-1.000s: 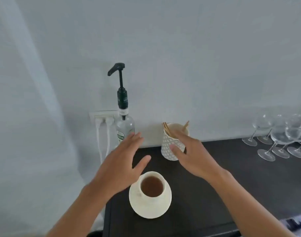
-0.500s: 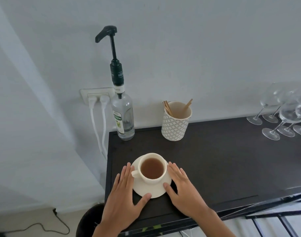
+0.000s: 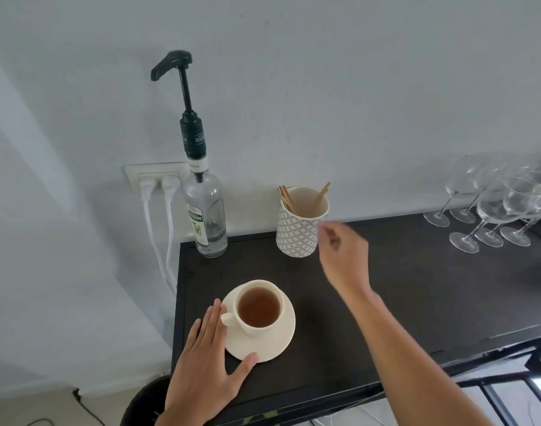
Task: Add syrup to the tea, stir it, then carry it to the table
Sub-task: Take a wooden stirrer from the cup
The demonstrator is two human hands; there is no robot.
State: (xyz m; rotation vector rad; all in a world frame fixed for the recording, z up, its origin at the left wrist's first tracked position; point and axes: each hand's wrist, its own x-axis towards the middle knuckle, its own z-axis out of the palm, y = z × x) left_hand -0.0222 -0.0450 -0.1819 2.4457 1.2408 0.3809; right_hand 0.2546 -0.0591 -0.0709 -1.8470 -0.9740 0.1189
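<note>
A cream cup of brown tea (image 3: 259, 307) stands on a cream saucer (image 3: 278, 339) near the left end of the dark counter (image 3: 401, 287). My left hand (image 3: 206, 367) lies flat on the counter against the saucer's left rim, fingers spread, thumb under its front edge. My right hand (image 3: 343, 256) hovers in the air just right of the patterned cup (image 3: 296, 232) that holds several wooden stirrers (image 3: 287, 199); its fingers are curled and hold nothing. The clear syrup bottle (image 3: 206, 216) with a dark pump head (image 3: 170, 64) stands at the back left by the wall.
Several stemmed glasses (image 3: 490, 210) stand at the back right of the counter. A wall socket (image 3: 155, 176) with two white plugs and cables sits left of the bottle. The counter's front edge runs across the lower right, with a dark frame below.
My right hand left the saucer's right side and rose toward the stirrer cup. My left hand stayed beside the saucer. The cup has not moved.
</note>
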